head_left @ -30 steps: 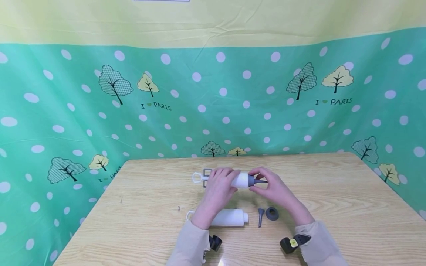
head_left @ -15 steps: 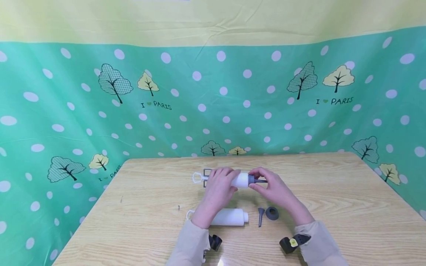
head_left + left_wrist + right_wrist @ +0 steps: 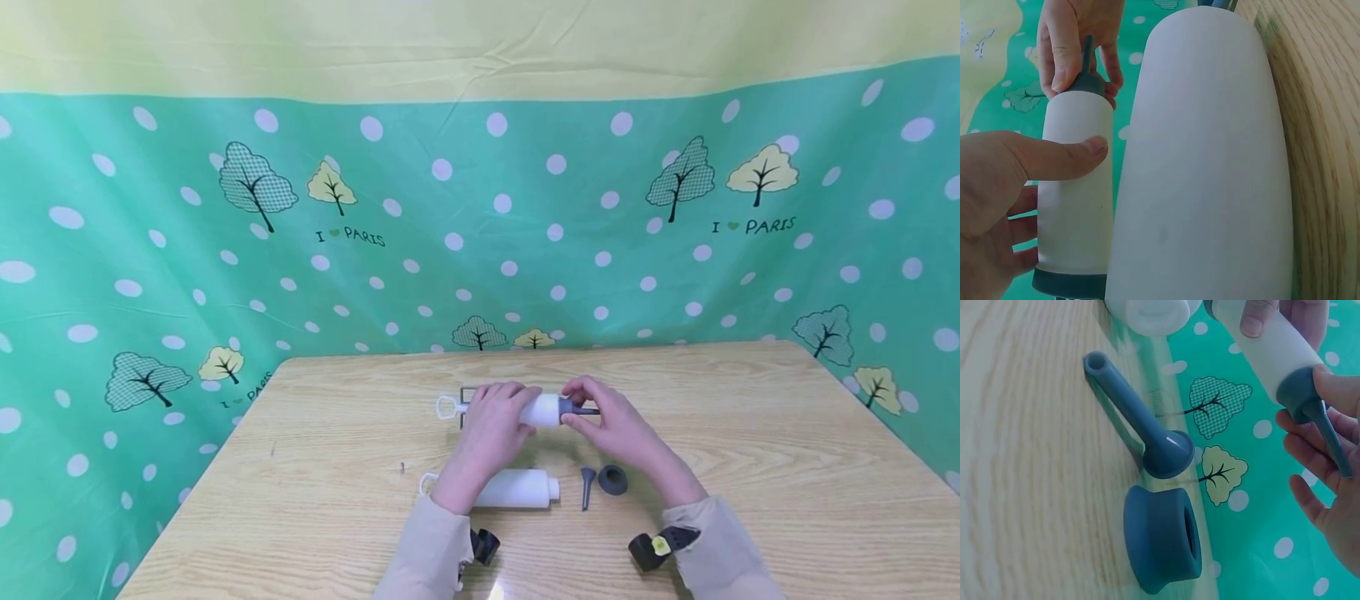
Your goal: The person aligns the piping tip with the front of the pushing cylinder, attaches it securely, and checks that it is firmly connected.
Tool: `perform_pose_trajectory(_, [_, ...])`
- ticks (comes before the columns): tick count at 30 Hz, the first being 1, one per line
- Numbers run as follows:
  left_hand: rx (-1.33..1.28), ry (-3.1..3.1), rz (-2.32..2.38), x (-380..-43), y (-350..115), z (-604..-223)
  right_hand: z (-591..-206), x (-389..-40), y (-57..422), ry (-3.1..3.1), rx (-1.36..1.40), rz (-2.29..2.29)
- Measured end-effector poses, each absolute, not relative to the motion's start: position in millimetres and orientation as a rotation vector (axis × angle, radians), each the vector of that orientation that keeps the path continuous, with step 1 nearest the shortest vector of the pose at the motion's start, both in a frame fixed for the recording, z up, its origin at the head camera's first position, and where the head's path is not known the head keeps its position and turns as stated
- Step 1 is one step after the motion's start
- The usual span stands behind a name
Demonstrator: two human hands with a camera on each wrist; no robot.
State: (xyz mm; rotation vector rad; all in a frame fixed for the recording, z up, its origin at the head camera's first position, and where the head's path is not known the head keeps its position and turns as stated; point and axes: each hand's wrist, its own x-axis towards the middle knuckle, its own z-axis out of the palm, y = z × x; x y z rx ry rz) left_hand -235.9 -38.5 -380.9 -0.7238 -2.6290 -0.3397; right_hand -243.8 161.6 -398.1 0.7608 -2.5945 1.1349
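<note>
Held tube [image 3: 543, 410]: we see this white tube raised above the surface [image 3: 315, 500], towards the far edge and roughly midway between the two far corners.
Left hand [image 3: 495, 417]: its fingers grasp the tube's body, the thumb lying across the white wall; it hides part of the tube from us in the head view.
Right hand [image 3: 611, 417]: its fingers pinch the grey cap [image 3: 1297, 390], at the tube's end facing the right edge; a slim spout [image 3: 1334, 447] sticks out of the cap.
Handle end: towards the left edge we make out a white pull handle [image 3: 459, 407] and a grey frame [image 3: 462, 422], the latter partly covered by the left hand.
Second tube [image 3: 517, 489]: it lies on its side on the surface, between the held tube and the near edge; the left forearm crosses it and blocks our view of its left part.
Loose nozzle [image 3: 1132, 412]: it lies just beyond the second tube's neck, towards the right edge, wide end facing the far edge.
Loose collar [image 3: 1157, 540]: we find this grey ring just beside the nozzle, on its right-edge side.
Small bit [image 3: 402, 467]: a tiny dark piece, too small for us to identify, lies nearer the left edge.
Behind: a green dotted curtain [image 3: 405, 192] hangs beyond the far edge.
</note>
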Motion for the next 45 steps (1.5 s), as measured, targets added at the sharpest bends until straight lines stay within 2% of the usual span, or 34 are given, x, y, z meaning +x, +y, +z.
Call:
perform_pose_trajectory(9, [-0.712,-2.682,-0.364,-239.1,-40.1,-385.8,-402.3,-244.8,161.3,-2.662,0.683,1.275])
perform_pose_trajectory(45, [-0.595,-2.923,-0.293,-243.9,-42.9,-408.8,-417.1,-246.3,158.4,-2.857,0.674,1.148])
